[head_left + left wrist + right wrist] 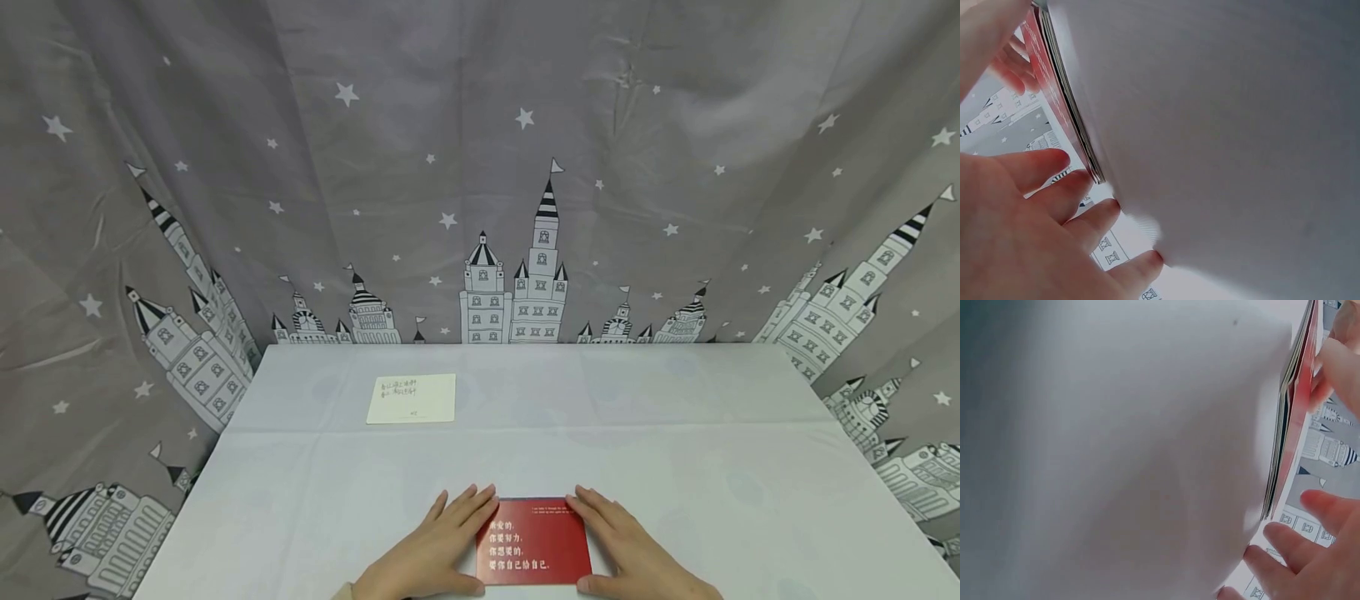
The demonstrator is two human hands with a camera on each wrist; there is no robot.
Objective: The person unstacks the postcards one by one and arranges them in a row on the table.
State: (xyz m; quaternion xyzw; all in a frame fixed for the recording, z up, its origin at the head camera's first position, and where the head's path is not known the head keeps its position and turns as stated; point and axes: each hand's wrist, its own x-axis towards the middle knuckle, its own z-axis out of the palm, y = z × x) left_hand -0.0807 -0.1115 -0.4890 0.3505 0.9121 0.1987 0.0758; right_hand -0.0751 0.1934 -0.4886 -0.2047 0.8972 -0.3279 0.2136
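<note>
Gray castle-print curtain behind a white desk; at the desk's near middle, a person's left grip and right grip, spread with straight fingers, touch opposite sides of a red-topped card stack; cream card toward the desk's back left

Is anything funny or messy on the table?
A little odd: one pale card lies alone toward the back left, away from the red-topped stack between the left hand and right hand. I see nothing spilled.
</note>
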